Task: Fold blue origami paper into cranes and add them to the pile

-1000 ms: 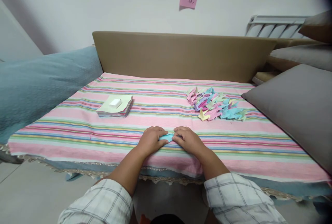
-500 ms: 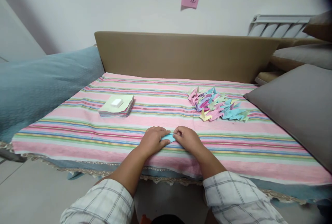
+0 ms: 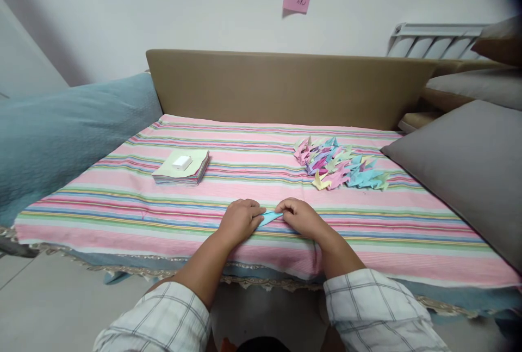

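Head view shows the right hand (image 3: 299,217) edged outward, fingers pinching one end of the blue paper (image 3: 269,218), left hand (image 3: 241,222) gripping the other, more strip bared between their fingers, folding progressing, I'd say

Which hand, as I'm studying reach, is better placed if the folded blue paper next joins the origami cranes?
Probably the right hand: it and the left hand both touch the folded blue paper, but the right is nearer the origami cranes.

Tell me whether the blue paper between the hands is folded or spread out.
Folded: the blue paper shows as a narrow, tapering strip between the left hand and right hand. I cannot count its layers.
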The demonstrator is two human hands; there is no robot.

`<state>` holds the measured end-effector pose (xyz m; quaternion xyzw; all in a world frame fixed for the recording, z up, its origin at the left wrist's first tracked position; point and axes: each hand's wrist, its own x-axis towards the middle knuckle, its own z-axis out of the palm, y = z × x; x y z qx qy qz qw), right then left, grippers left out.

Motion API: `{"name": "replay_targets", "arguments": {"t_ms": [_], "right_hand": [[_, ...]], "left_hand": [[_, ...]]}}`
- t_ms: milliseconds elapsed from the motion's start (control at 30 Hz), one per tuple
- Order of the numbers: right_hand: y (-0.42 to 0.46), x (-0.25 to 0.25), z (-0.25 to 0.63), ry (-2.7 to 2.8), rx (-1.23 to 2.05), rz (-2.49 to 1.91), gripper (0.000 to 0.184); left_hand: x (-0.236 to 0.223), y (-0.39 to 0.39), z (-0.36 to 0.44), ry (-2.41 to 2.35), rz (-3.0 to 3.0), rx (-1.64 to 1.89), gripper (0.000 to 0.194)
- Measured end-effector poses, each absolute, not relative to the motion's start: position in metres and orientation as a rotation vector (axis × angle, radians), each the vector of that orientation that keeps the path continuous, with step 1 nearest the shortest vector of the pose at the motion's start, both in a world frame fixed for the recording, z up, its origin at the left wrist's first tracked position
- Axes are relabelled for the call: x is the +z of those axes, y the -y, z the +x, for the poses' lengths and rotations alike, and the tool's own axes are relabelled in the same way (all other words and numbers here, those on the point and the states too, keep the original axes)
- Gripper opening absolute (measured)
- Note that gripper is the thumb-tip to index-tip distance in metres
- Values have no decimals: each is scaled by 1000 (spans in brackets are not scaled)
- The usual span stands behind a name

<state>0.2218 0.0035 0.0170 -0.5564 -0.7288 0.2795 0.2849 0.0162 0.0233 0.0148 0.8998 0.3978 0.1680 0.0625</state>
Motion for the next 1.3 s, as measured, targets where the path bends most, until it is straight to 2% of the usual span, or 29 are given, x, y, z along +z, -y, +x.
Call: {"name": "replay_targets", "arguments": {"t_ms": [233, 533, 600, 767, 867, 1033, 1300], "right_hand": [[-4, 14, 220, 2035, 662, -1365, 8], [-3, 10, 216, 2001, 557, -1428, 8], [-1, 11, 215, 1947, 573, -1480, 12], [2, 10, 212, 1850, 756, -1496, 41], [2, 8, 209, 1811, 808, -1515, 51], [2, 6, 203, 1746, 840, -1531, 56], [3, 10, 195, 1697, 876, -1615, 54]], "left_hand": [[10, -25, 14, -1179, 2684, 540, 29], [7, -25, 13, -1194, 2661, 566, 30], [8, -24, 13, -1205, 2644, 574, 30], [11, -21, 13, -1227, 2593, 589, 34], [12, -20, 13, -1242, 2562, 585, 38], [11, -21, 11, -1249, 2542, 547, 42], [14, -21, 11, -1225, 2568, 511, 40]]}}
